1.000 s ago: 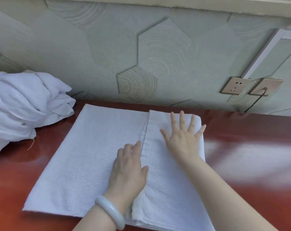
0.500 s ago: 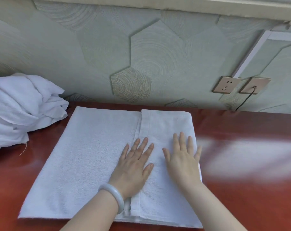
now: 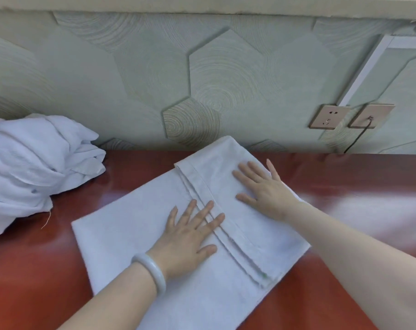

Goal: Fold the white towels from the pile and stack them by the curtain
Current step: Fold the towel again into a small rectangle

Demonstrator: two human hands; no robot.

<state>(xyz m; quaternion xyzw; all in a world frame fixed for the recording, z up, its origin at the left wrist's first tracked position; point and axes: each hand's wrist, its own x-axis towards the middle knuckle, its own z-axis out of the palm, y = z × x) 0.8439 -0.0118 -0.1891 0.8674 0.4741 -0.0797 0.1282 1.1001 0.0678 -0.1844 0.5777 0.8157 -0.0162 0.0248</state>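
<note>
A white towel (image 3: 135, 236) lies flat on the red table (image 3: 359, 191), turned at an angle, with its right part folded over and a hemmed edge running down the middle. My left hand (image 3: 190, 236), with a pale bangle on the wrist, rests flat with spread fingers across that hem. My right hand (image 3: 261, 186) lies flat, fingers apart, on the folded flap near the towel's far corner. A crumpled pile of white towels (image 3: 33, 167) sits at the table's left against the wall. No curtain is in view.
A green hexagon-patterned wall (image 3: 202, 79) rises right behind the table. Two wall sockets (image 3: 328, 116) sit at the right, one with a dark cable (image 3: 355, 139) hanging toward the table. Bare red tabletop stretches to the right of the towel.
The towel has rotated on the table under both hands, its far end now pointing toward the wall. My right hand has moved up and away from my left hand.
</note>
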